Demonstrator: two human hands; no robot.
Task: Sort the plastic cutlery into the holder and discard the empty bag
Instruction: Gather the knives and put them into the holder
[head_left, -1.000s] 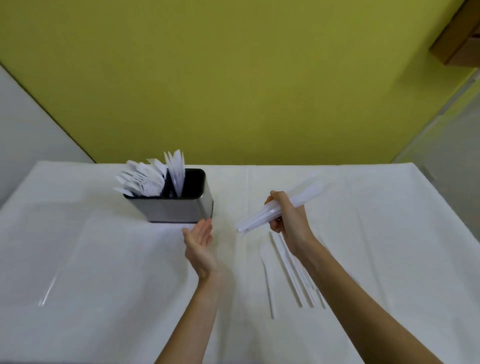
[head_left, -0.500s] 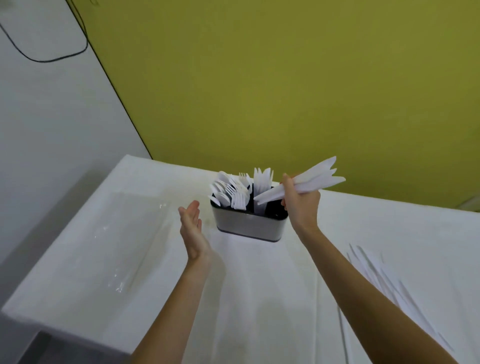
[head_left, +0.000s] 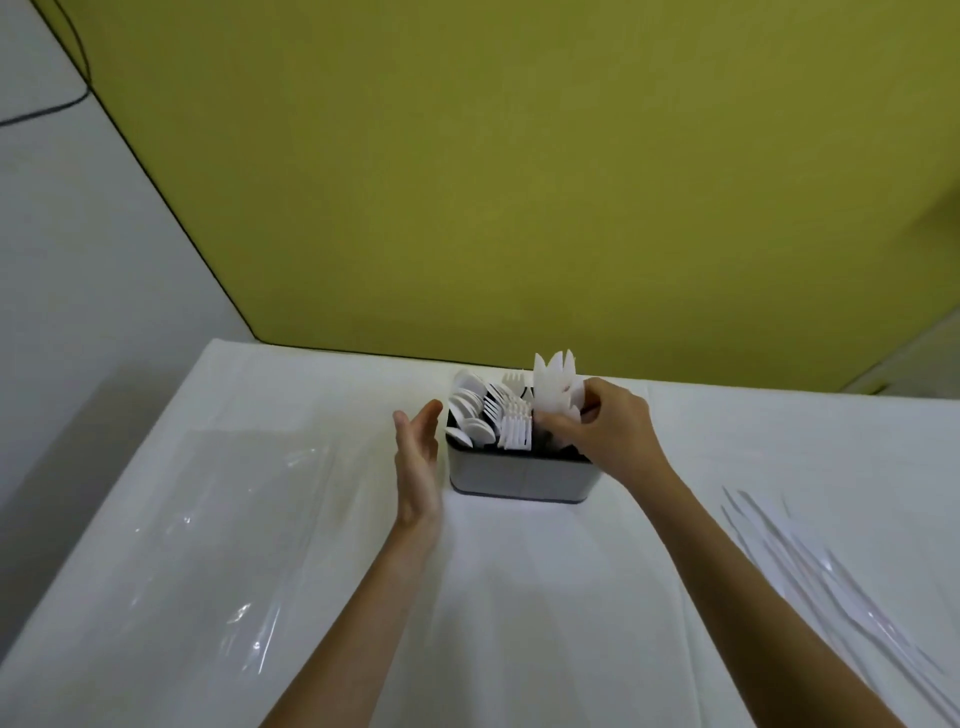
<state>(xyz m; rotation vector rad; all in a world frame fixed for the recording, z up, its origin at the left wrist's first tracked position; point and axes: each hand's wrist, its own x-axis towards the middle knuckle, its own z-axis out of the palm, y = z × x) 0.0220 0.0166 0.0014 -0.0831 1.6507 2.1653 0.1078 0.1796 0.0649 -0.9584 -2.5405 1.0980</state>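
A grey metal cutlery holder (head_left: 519, 475) stands on the white table near the far edge. White plastic spoons (head_left: 467, 410) fill its left part and forks (head_left: 511, 421) its middle. My right hand (head_left: 605, 431) grips a bunch of white plastic knives (head_left: 555, 384), upright in the holder's right part. My left hand (head_left: 418, 462) is held flat, fingers straight, just left of the holder, holding nothing. The empty clear plastic bag (head_left: 228, 525) lies flat on the table's left side.
Several loose white knives (head_left: 831, 566) lie on the white tablecloth (head_left: 519, 597) at the right. A yellow-green wall rises behind the table, and the table's left edge drops off beside a grey wall.
My right hand has swung the bunch of knives from slanted over the holder to upright inside its right part. My left hand has moved closer to the holder's left side.
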